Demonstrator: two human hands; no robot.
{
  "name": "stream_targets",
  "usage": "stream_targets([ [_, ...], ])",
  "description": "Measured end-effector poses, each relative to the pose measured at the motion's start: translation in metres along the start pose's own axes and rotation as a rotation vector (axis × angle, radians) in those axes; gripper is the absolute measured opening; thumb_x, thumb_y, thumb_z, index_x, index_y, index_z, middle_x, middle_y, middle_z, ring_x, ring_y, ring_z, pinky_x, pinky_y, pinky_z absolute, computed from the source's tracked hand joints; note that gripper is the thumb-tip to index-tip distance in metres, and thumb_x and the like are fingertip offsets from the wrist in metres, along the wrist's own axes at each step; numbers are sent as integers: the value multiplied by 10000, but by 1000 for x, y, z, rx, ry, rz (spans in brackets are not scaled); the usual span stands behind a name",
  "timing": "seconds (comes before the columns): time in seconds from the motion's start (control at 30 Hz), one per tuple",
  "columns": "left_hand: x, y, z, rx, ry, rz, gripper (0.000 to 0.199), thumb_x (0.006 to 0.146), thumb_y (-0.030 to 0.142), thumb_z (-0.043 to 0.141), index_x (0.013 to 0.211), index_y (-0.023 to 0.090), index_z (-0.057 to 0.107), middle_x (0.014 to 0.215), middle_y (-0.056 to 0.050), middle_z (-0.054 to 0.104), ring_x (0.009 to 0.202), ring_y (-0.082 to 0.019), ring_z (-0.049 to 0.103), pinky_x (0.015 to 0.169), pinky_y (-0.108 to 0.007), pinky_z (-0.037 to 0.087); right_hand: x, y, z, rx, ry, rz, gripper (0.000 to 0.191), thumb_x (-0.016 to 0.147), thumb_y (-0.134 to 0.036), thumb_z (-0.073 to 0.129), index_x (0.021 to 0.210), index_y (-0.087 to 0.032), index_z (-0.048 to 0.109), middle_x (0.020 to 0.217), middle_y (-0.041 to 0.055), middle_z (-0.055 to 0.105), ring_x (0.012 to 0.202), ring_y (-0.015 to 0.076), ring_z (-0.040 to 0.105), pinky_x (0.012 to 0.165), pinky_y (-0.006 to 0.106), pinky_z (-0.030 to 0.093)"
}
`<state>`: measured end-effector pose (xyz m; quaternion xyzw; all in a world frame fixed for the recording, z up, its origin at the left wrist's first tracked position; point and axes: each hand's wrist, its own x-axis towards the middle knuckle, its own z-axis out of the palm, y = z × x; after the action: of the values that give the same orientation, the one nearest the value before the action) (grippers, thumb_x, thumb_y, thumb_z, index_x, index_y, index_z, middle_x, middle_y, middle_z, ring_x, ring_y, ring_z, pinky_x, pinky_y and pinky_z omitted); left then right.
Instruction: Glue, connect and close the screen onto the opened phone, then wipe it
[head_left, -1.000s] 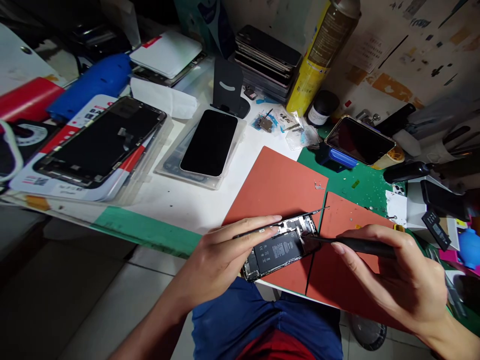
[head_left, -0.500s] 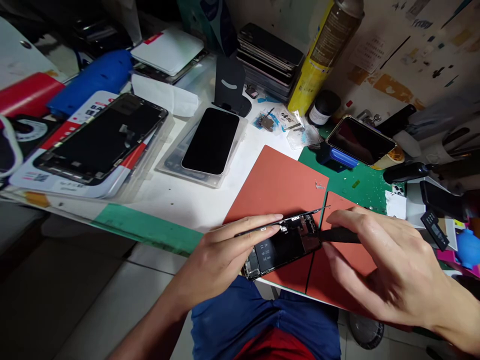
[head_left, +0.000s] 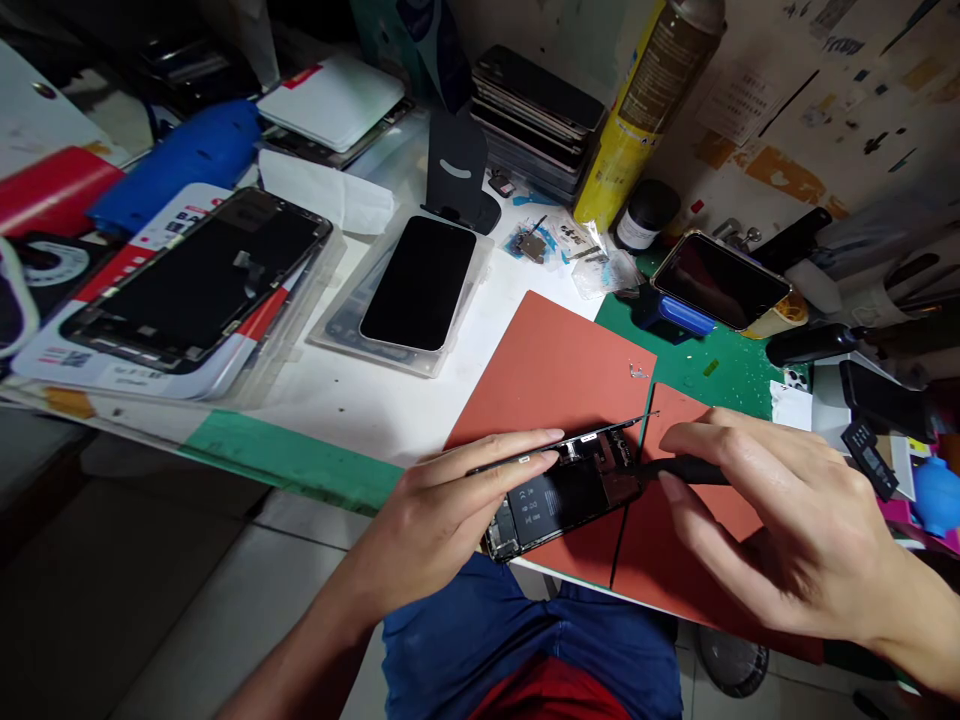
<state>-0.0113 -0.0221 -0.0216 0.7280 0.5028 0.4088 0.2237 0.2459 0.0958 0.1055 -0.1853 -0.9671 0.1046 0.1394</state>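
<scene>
A smartphone with its insides bare [head_left: 559, 505] lies tilted over the orange-brown mat [head_left: 547, 370]; its battery and circuit parts show. My left hand [head_left: 442, 500] has closed around its left end, two fingers along the raised screen panel [head_left: 592, 437], which stands up along the far edge. From the right, my right hand [head_left: 780, 520] holds a slim black tool [head_left: 686, 470] between thumb and fingers. The tool's tip is at the phone's right end, where its exact contact is hidden. Small screws [head_left: 638, 370] sit on the mat.
A second phone [head_left: 420, 283] lies on a plastic case at centre-left. A loose screen assembly [head_left: 202, 280] rests on a box farther left. Behind stand a yellow spray can [head_left: 637, 110] and a stack of panels [head_left: 536, 110]. Another phone [head_left: 720, 280] leans at the right.
My right hand has shifted slightly to the right and its thumb has moved a little. The left hand and phone stay nearly where they were.
</scene>
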Motion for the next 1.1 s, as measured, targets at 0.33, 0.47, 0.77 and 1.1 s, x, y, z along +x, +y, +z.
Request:
stream_targets([
  [0.33, 0, 1, -1, -1, -3, -11, 588, 1019, -56, 499, 1455, 303, 664, 1536, 36, 686, 1321, -98, 714, 1154, -199, 571, -5, 3, 1, 23, -5, -1, 162, 980, -70, 629, 1084, -191, 599, 784, 23, 680, 624, 165, 640, 573, 325, 483],
  [0.47, 1, 2, -2, 1, 0, -10, 588, 1017, -61, 499, 1448, 300, 670, 1534, 40, 688, 1316, -93, 716, 1163, -191, 560, -5, 3, 1, 8, -7, -3, 155, 984, -91, 618, 1105, -185, 590, 840, 52, 711, 705, 195, 700, 613, 331, 529],
  [0.77, 1, 3, -2, -12, -1, -11, 562, 1036, -33, 495, 1447, 309, 664, 1531, 27, 690, 1311, -114, 725, 1127, -225, 606, -1, 1, 0, 26, -15, -6, 159, 1004, -72, 628, 1054, -222, 620, 768, -8, 708, 592, 157, 656, 554, 315, 490],
  [1.1, 1, 0, 0, -8, 5, 9, 578, 1034, -46, 498, 1469, 304, 647, 1545, 26, 677, 1343, -99, 700, 1158, -203, 571, 4, 1, 2, -8, -3, -6, 132, 1008, -86, 645, 1059, -206, 625, 848, 24, 763, 646, 169, 722, 581, 314, 531],
])
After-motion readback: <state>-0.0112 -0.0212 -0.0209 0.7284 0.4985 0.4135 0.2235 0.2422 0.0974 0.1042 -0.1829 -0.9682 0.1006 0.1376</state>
